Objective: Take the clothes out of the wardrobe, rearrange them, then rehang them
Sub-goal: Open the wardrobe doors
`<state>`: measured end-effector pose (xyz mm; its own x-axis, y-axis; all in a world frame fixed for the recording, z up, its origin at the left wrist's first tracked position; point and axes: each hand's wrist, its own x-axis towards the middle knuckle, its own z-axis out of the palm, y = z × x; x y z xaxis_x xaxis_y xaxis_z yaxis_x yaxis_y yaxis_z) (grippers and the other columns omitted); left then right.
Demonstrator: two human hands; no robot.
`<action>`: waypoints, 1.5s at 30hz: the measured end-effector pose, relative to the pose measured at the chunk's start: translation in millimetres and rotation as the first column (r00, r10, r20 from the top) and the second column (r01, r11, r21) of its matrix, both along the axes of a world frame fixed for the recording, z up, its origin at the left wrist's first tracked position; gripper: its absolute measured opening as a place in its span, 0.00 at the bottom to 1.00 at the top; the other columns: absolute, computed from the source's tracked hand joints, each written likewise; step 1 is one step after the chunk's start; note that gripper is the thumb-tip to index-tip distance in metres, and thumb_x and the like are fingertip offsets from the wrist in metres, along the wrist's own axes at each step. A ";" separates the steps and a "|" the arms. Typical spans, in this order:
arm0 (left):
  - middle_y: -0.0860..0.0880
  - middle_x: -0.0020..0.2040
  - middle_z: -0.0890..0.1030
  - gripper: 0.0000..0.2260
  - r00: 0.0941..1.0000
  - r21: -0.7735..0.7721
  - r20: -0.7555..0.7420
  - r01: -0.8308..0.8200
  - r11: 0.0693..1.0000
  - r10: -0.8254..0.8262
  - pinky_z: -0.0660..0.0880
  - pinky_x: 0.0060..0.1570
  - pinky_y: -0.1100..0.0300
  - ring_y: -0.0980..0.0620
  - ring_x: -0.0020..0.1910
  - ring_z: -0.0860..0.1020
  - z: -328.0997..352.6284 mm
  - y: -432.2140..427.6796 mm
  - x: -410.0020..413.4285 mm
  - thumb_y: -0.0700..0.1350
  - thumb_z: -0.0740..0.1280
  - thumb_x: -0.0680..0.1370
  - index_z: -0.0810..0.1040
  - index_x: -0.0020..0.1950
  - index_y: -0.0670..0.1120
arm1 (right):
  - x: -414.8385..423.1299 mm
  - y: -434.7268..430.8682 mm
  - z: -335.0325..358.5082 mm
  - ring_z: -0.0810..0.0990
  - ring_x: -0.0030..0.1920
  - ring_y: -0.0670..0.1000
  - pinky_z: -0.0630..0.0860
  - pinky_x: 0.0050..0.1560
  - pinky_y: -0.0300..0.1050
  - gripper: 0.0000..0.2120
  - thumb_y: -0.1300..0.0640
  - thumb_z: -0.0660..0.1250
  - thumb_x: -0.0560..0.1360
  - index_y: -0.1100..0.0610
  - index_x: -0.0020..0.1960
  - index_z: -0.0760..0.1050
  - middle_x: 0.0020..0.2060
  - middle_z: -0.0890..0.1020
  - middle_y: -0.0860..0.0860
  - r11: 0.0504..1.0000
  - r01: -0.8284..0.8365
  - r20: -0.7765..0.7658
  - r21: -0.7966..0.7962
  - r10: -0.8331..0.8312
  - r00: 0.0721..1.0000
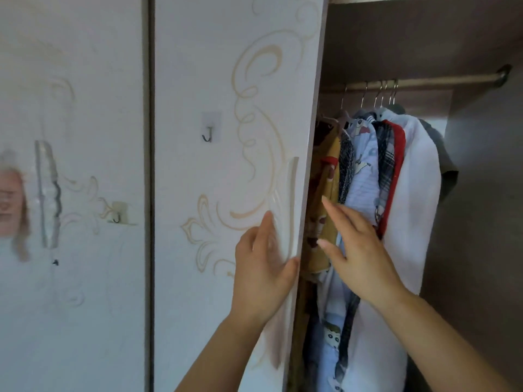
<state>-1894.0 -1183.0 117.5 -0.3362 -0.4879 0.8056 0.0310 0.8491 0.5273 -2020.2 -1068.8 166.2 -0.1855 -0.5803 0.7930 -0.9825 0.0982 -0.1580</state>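
On rail (pixel 424 84), clothes (pixel 407 176) hang vertically (bunched)

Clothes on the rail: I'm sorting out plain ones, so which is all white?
The white garment, second from the right, between the red-edged plaid one and the grey one; the rest are patterned or coloured.
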 end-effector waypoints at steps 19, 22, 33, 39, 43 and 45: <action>0.74 0.66 0.59 0.34 0.932 -0.086 0.041 -0.356 0.930 0.361 0.68 0.58 0.71 0.69 0.66 0.63 5.0 -5.6 200.9 0.65 0.66 0.70 0.54 0.72 0.65 | 166.6 -92.1 28.4 0.46 0.72 0.43 0.55 0.69 0.49 0.34 0.32 0.52 0.70 0.35 0.67 0.34 0.71 0.43 0.37 0.831 -0.545 -0.111 0.115 0.556 0.824; 0.55 0.74 0.59 0.34 0.783 -0.322 -0.081 -0.607 0.727 0.617 0.59 0.69 0.56 0.55 0.73 0.57 -0.9 -15.6 232.0 0.63 0.60 0.74 0.52 0.75 0.51 | 198.3 -118.8 24.3 0.49 0.73 0.45 0.53 0.67 0.49 0.36 0.25 0.44 0.68 0.36 0.71 0.36 0.71 0.45 0.39 0.750 -0.660 -0.122 0.037 0.659 0.742; 0.43 0.73 0.60 0.31 0.408 -0.634 -0.171 -0.742 0.217 0.897 0.58 0.68 0.41 0.39 0.71 0.60 -9.5 -81.9 322.3 0.32 0.62 0.69 0.63 0.71 0.44 | 289.4 -216.4 14.6 0.53 0.75 0.58 0.62 0.69 0.63 0.35 0.47 0.64 0.74 0.43 0.75 0.48 0.75 0.53 0.55 0.694 -0.718 -0.113 -0.052 0.711 0.694; 0.45 0.75 0.57 0.27 0.270 -0.694 -0.012 -0.696 0.186 0.963 0.50 0.70 0.41 0.42 0.75 0.51 -17.5 -122.9 348.7 0.46 0.62 0.75 0.61 0.73 0.41 | 309.9 -260.3 8.5 0.47 0.75 0.58 0.52 0.72 0.52 0.41 0.52 0.69 0.73 0.46 0.72 0.41 0.75 0.47 0.47 0.741 -0.670 -0.029 -0.039 0.669 0.742; 0.44 0.75 0.56 0.36 0.188 -0.698 0.048 -0.696 0.167 0.981 0.50 0.69 0.40 0.43 0.76 0.46 -17.0 -144.9 359.2 0.51 0.70 0.70 0.60 0.73 0.40 | 318.1 -280.0 6.5 0.45 0.76 0.57 0.54 0.72 0.54 0.43 0.54 0.69 0.73 0.47 0.72 0.39 0.72 0.43 0.41 0.773 -0.634 -0.049 -0.005 0.633 0.773; 0.43 0.75 0.56 0.37 0.174 -0.699 0.052 -0.697 0.160 0.983 0.51 0.68 0.40 0.42 0.75 0.48 -16.5 -153.4 363.1 0.51 0.71 0.70 0.60 0.73 0.41 | 322.3 -286.7 5.7 0.45 0.76 0.58 0.56 0.71 0.57 0.43 0.54 0.70 0.72 0.46 0.72 0.41 0.73 0.44 0.42 0.784 -0.621 -0.043 -0.007 0.621 0.783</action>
<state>-1530.9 -1336.4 101.0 -0.2793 -0.3396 0.8982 -0.9531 0.2120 -0.2162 -1697.9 -1355.5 171.9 0.2388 -0.5447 0.8039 -0.8350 -0.5378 -0.1164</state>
